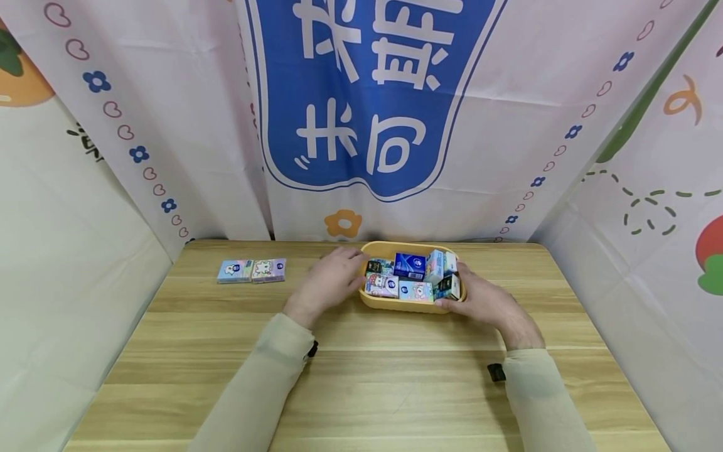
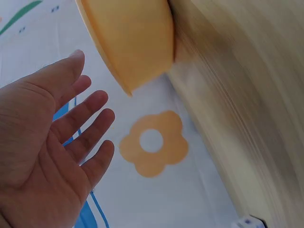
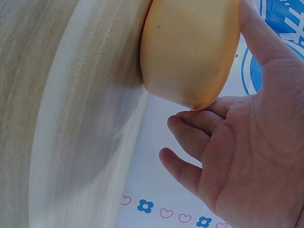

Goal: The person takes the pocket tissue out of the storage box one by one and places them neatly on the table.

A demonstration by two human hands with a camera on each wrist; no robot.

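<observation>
A yellow plastic basket [image 1: 403, 306] sits at the back of the table, filled with several small tissue packs. Among them are a dark blue pack [image 1: 409, 265], a pale blue pack with a cartoon print [image 1: 415, 291] and a white and purple one [image 1: 382, 285]. My right hand [image 1: 482, 300] holds the basket's right end, thumb at the front rim and fingers around the far side. Beside the left end is my left hand [image 1: 333, 282]; in the left wrist view its fingers [image 2: 90, 126] are spread loosely, apart from the basket wall [image 2: 137, 38], with nothing in them.
Two more tissue packs, one blue [image 1: 234, 271] and one lilac [image 1: 269, 270], lie side by side at the back left of the wooden table [image 1: 395, 389]. A printed cloth [image 1: 214, 125] hangs directly behind the table, with white cloth on both sides.
</observation>
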